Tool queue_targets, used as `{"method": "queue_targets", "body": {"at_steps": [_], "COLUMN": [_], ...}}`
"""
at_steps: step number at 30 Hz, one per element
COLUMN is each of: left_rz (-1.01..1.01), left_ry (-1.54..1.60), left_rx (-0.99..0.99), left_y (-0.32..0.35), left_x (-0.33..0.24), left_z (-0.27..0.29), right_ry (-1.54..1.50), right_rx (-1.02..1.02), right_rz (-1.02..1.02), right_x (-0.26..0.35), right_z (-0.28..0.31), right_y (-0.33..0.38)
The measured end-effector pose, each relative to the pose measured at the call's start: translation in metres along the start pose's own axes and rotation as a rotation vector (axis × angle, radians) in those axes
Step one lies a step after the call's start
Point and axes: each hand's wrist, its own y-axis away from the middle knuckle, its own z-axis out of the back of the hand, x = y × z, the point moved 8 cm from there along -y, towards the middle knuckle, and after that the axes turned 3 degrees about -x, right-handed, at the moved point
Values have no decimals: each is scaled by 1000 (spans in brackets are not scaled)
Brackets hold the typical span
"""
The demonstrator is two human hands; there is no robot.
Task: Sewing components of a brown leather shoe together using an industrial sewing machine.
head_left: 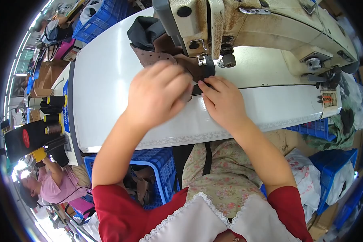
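Note:
A brown and black workpiece (147, 55) of leather-like material lies on the sewing machine's white table, its brown part dotted with small holes. Its edge runs beneath the presser foot (202, 60) of the sewing machine (266, 30). Close in front of the foot, my right hand (225, 101) pinches the dark edge of the workpiece between thumb and fingers. My left hand (159, 94) is over the near left part of the piece, fingers curled and smeared by motion. Whether it grips anything is hidden.
Orange-handled snips (325, 99) rest in a recess at the table's right end. Blue crates (161, 173) stand below the table, with another crate (101, 20) beyond it. Dark thread spools (54, 105) are at the left. Farther left sits another person (62, 183) in pink.

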Motion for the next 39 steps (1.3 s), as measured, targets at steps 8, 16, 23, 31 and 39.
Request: {"method": "queue_targets", "body": {"at_steps": [8, 16, 23, 31, 39], "left_rz": [-84, -71, -22, -16, -39], "left_ry": [52, 173, 255, 287, 329], "left_rx": [249, 249, 246, 230, 208], "left_y": [-2, 9, 8, 8, 7], "left_x": [37, 49, 55, 57, 61], "left_z": [-63, -75, -73, -73, -74], "right_ry": [40, 37, 58, 74, 93], "right_rx": [35, 42, 40, 42, 48], "right_rz": [20, -5, 12, 25, 42], "right_x": [3, 3, 7, 7, 7], "right_z": [-2, 0, 2, 1, -1], "right_y": [3, 3, 1, 1, 1]}}
